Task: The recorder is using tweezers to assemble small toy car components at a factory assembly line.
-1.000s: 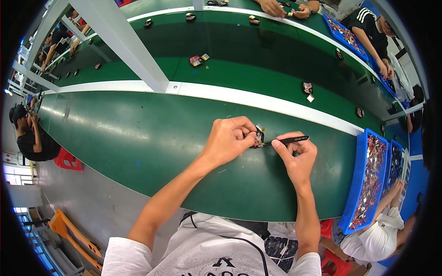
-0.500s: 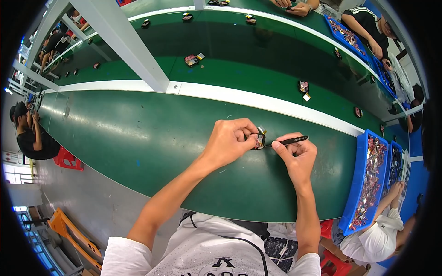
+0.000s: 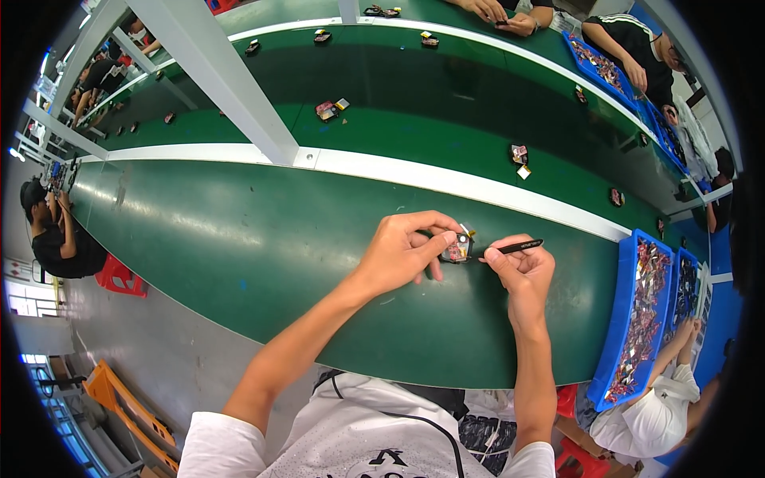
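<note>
Long green conveyor belt (image 3: 239, 239), white divider rail (image 3: 414, 171), blue parts bin (image 3: 637, 319), left hand (image 3: 402, 251) pinching small part (image 3: 458, 248), right hand (image 3: 522, 271) gripping black tool (image 3: 518, 246)

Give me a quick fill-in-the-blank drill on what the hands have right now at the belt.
1. The left hand pinches a small part over the ____ belt.
2. The right hand holds a thin ____ tool pointed at that part.
3. The blue tray of parts lies to the person's ____.

Missing words: green; black; right
</note>
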Available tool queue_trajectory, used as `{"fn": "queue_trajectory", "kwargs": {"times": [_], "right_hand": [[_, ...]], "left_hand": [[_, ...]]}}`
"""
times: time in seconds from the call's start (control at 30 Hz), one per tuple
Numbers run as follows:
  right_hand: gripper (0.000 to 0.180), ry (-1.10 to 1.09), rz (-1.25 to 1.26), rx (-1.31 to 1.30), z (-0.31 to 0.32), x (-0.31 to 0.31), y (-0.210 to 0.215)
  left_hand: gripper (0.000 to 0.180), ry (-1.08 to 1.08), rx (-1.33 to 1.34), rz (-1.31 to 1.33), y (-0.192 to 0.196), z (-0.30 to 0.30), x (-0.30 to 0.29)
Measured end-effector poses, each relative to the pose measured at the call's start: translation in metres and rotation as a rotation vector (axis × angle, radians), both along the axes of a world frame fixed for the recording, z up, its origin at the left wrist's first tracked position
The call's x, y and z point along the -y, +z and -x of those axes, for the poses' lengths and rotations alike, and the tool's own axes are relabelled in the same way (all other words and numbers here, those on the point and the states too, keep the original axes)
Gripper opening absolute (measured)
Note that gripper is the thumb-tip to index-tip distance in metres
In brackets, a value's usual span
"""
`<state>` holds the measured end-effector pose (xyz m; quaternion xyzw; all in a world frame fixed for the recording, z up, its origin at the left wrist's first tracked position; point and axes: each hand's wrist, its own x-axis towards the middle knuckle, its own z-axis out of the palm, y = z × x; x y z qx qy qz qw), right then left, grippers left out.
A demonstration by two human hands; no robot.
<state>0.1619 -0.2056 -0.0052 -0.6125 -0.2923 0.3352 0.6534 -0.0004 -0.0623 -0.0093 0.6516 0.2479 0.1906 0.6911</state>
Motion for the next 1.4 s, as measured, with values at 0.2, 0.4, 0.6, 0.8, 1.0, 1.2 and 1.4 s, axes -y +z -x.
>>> {"fn": "queue_trajectory", "kwargs": {"times": [0.2,0.4,0.6,0.8,1.0,1.2,1.4], "right_hand": [[0.013,0.007,-0.067,0.014,0.002,0.005,-0.005],[0.012,-0.052,-0.199,0.294,0.009,0.004,-0.01],[0.01,-0.073,-0.212,0.452,0.013,0.004,-0.008],[0.01,-0.08,-0.202,0.426,0.012,0.005,-0.01],[0.01,-0.086,-0.22,0.472,0.013,0.003,-0.01],[0.01,-0.072,-0.199,0.477,0.012,0.005,-0.01],[0.011,-0.129,-0.186,0.358,0.016,0.003,-0.007]], "left_hand": [[0.028,-0.073,0.146,0.233,-0.006,-0.003,0.003],[0.028,-0.068,0.161,0.235,-0.007,-0.003,0.002],[0.027,-0.065,0.179,0.252,-0.007,-0.003,0.003],[0.027,-0.043,0.182,0.246,-0.007,-0.003,0.005],[0.028,-0.04,0.197,0.238,-0.009,-0.003,0.004],[0.029,-0.066,0.175,0.237,-0.004,-0.002,0.004],[0.029,-0.044,0.143,0.231,-0.005,-0.001,0.004]]}}
